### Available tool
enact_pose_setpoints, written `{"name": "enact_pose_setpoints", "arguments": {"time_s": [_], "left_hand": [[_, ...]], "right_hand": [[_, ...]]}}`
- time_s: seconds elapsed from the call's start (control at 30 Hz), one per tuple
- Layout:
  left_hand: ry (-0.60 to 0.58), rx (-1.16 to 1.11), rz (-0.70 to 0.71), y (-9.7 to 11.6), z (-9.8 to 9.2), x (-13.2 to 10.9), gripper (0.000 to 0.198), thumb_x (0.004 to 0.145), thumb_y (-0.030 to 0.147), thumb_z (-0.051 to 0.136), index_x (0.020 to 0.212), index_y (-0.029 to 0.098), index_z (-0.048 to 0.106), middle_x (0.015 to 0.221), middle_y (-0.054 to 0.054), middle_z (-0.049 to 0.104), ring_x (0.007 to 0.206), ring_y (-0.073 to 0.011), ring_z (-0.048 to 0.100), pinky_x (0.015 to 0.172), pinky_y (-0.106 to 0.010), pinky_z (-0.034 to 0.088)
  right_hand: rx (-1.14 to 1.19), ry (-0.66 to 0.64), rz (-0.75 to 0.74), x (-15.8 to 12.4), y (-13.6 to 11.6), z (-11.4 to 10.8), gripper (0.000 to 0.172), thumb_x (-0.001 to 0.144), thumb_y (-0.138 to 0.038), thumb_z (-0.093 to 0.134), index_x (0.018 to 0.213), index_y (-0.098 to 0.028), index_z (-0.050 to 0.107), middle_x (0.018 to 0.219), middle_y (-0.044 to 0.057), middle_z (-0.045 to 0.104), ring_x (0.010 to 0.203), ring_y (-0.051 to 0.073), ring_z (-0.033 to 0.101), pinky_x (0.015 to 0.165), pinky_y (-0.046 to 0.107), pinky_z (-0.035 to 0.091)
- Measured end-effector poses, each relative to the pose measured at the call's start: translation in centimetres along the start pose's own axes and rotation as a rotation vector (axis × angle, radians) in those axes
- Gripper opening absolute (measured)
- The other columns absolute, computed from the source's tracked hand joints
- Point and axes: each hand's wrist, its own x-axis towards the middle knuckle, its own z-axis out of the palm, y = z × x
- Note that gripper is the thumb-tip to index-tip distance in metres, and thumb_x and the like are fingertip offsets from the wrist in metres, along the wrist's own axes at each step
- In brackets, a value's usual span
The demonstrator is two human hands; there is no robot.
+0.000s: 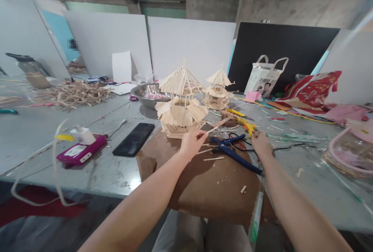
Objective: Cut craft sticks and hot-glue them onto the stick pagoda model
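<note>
Between its fingertips my left hand (192, 143) pinches a thin wooden stick (217, 126), which points up and to the right. My right hand (262, 145) is closed around a yellow hot glue gun (247, 124), its front end turned left toward the stick. Just behind my left hand stands a two-tiered pavilion model (182, 114) built of wooden sticks. Farther back is a smaller pavilion model (218, 92) of the same kind. Dark-blue pliers (233, 153) lie between my hands on a brown board (210, 189), with loose sticks (213, 159) around them.
Left of the board are a black phone (134, 139) and a purple power strip (83, 150) with a white plug. A metal bowl (142, 98) and a heap of sticks (75, 94) stand behind. At right are a clear basket (349, 153) and a red bag (311, 88).
</note>
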Motion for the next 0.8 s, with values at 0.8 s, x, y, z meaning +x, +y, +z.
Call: {"name": "enact_pose_setpoints", "arguments": {"time_s": [0.8], "left_hand": [[-0.04,0.08,0.037,-0.2,0.0,-0.1,0.015,0.065,0.032,0.053,0.064,0.021,0.064,0.053,0.0,0.058,0.049,-0.0097,0.046,0.05,-0.021,0.031]], "right_hand": [[-0.049,-0.073,-0.002,-0.2,-0.2,-0.8,0.045,0.071,-0.041,0.039,0.102,-0.01,0.052,0.09,0.02,0.058,0.087,0.03,0.054,0.066,0.039,0.04]]}}
